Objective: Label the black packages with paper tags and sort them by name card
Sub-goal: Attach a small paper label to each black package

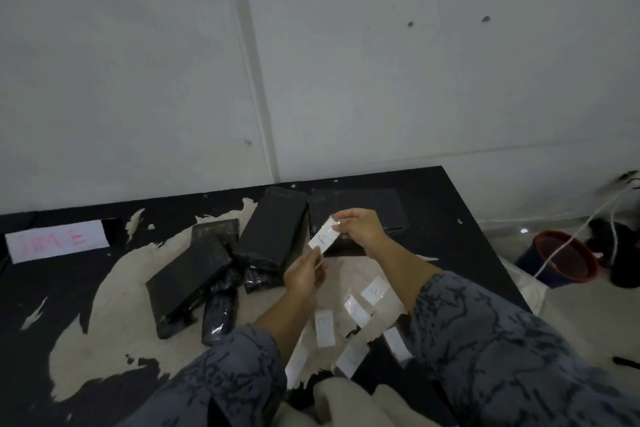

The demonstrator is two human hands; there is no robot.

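Both hands hold one white paper tag [323,237] marked with a handwritten letter, above the worn black table [450,211]. My left hand [304,274] pinches its lower end and my right hand [360,227] pinches its upper end. Three black packages lie behind: one tilted at the left [190,274], one in the middle [272,225] and one at the back right [360,208], partly behind my right hand. Several more lettered tags [325,328] lie on the table near my forearms. A white name card [57,241] with pink writing stands at the far left.
Small black wrapped bundles [218,319] lie in front of the left package. A pale cloth [349,402] bunches at the table's near edge. On the floor to the right sit a dark bucket with a red rim [562,258] and white cables [588,218]. A grey wall stands right behind the table.
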